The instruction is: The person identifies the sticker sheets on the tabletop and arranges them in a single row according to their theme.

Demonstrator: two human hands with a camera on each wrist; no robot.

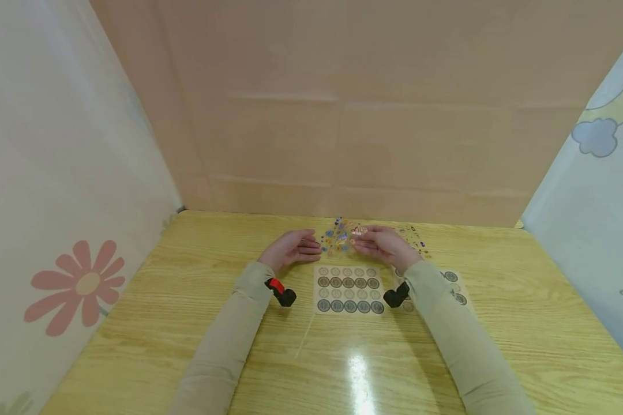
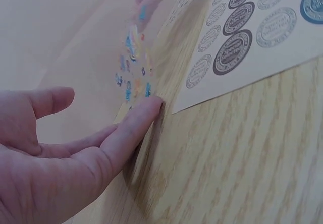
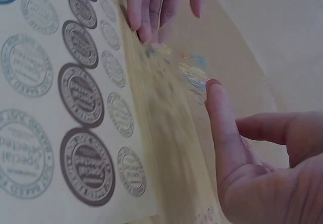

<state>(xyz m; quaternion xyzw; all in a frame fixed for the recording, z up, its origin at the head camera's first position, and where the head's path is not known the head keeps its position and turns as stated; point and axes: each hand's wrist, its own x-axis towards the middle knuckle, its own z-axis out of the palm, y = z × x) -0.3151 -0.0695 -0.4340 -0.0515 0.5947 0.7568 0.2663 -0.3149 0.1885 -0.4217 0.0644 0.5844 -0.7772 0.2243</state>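
Head view: wood-grain table (image 1: 291, 377) nearest, in front of the "Special Selected" label sheet (image 1: 349, 288). Beige left sleeve (image 1: 220, 346) and right sleeve (image 1: 462, 328) come in on either side of that sheet, a black wrist camera (image 1: 286, 296) at the left one. Label sheet lies flat, rows of dark and pale round labels. Second label sheet (image 1: 457, 287) just right of it, partly under the right forearm. Beyond the label sheet's far-left corner, left hand (image 1: 293, 249): fingers straight, thumb apart, by the clear sticker sheet (image 1: 340, 237); can't tell if fingertips touch it. Beyond the far-right corner, right hand (image 1: 386, 245) pinches the clear sticker sheet's right side. That sheet, dotted with small colored stickers, is just beyond the label sheet, between the hands. More small stickers (image 1: 420, 245) beyond and right; brown paper backdrop (image 1: 342, 144) farthest.
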